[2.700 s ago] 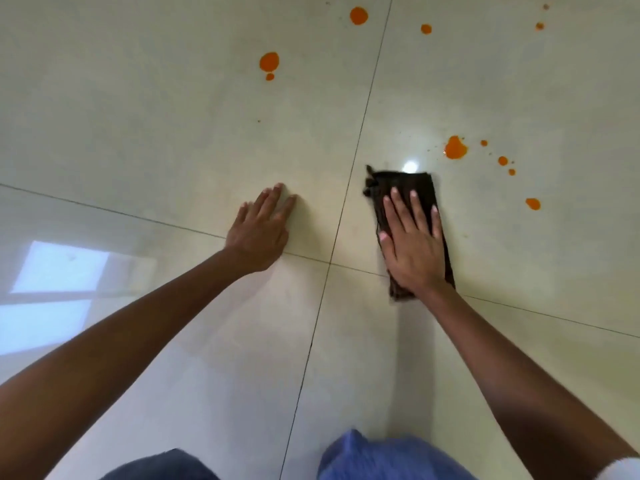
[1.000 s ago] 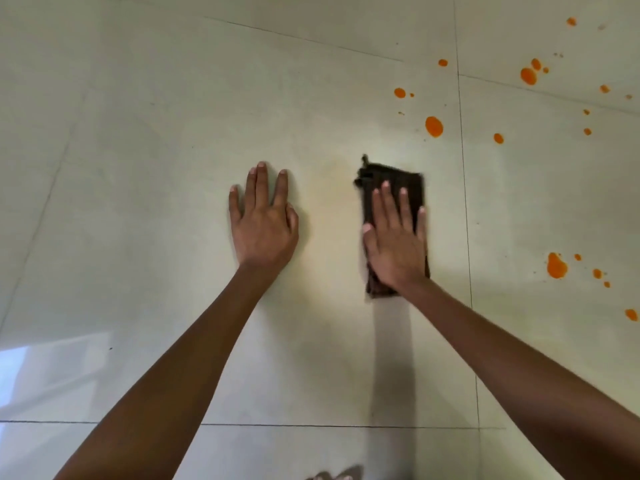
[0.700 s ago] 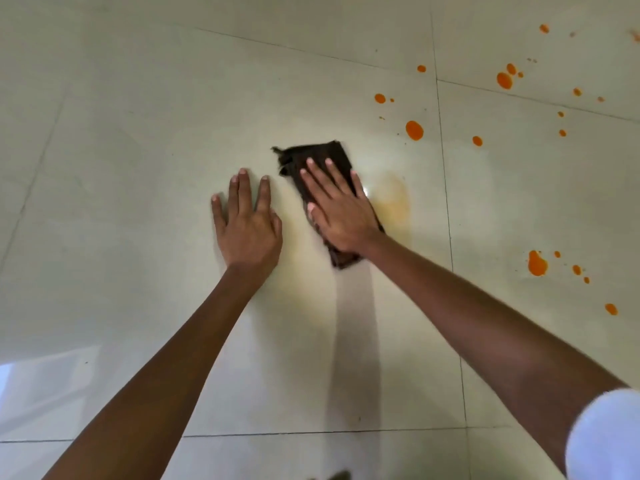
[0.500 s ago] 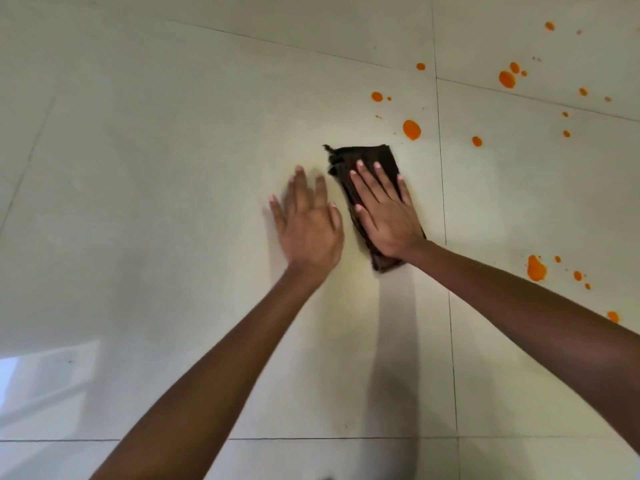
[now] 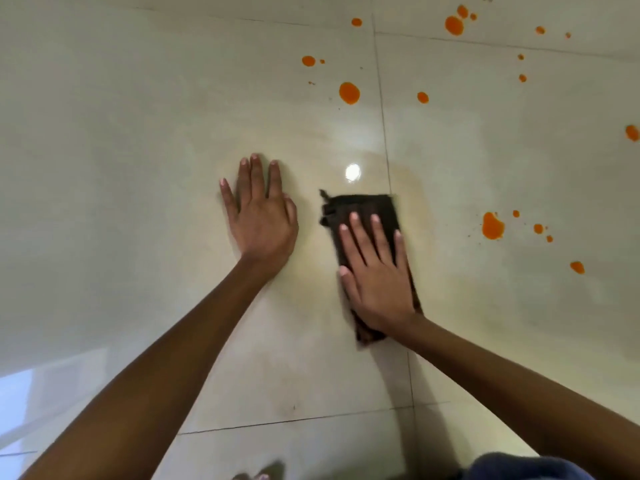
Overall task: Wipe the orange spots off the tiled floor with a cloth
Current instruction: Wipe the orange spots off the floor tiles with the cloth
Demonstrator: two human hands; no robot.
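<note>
Head view: mid-wipe; right hand flat, fingers spread on cloth; left hand flat, holding nothing; next push toward orange spots, upper centre.

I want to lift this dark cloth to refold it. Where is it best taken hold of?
Probably the far short edge of the cloth, from above: it lies flat and folded, the right hand covers its near half, and a loose corner sticks out at far left.

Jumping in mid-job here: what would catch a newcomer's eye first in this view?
The bright orange spots scattered across the pale tiled floor, mostly top and right. Next, the dark cloth pressed flat under the right hand at centre, with the left hand braced bare on the tile beside it.
</note>
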